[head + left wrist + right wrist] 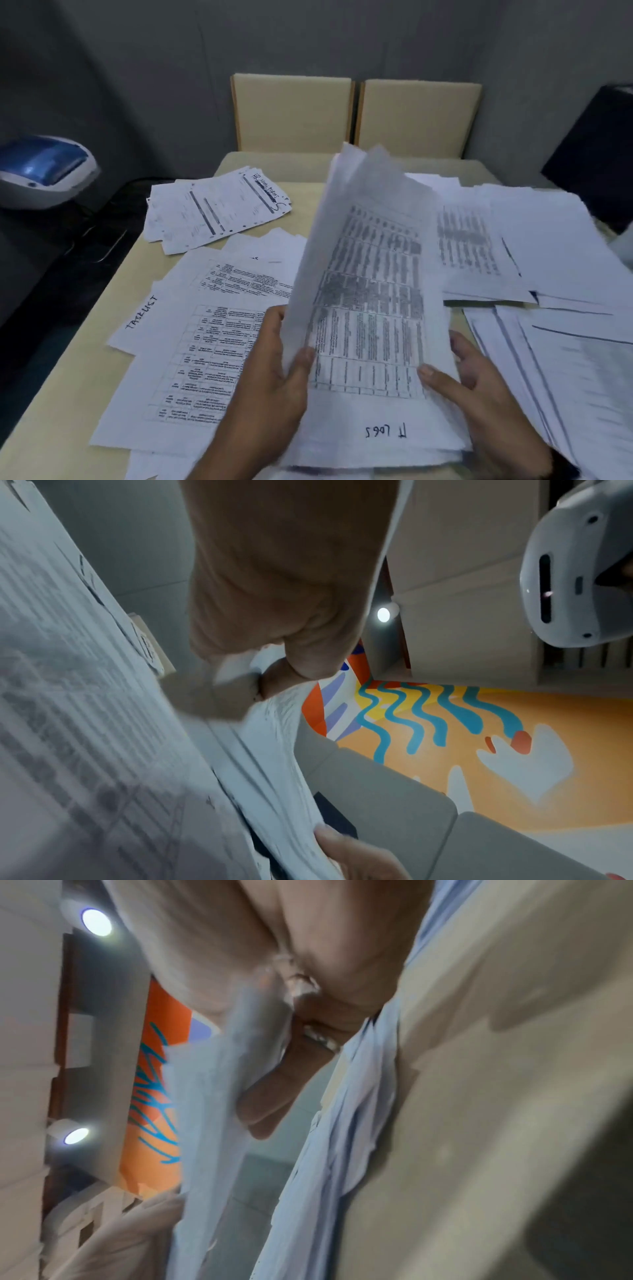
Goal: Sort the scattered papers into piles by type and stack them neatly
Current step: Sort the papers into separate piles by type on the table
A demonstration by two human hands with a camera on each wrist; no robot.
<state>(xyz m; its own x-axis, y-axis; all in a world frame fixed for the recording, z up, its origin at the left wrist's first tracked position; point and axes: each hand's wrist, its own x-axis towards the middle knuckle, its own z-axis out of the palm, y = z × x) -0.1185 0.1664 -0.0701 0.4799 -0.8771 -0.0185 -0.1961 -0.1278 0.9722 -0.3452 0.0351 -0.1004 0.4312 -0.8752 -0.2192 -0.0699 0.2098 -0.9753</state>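
Sheets (363,274) pinched in my left hand (270,373) and right hand (479,387) could slip and scatter over the sorted pile (212,346) beside my left.

Matt white paper sheets (373,308), smooth pale laminate table (85,359), cream padded chairs (294,113)

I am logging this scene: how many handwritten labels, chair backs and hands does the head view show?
Handwritten labels: 3 (TASKLIST, IT LOGS, HR)
Chair backs: 2
Hands: 2 (left hand, right hand)
Total: 7
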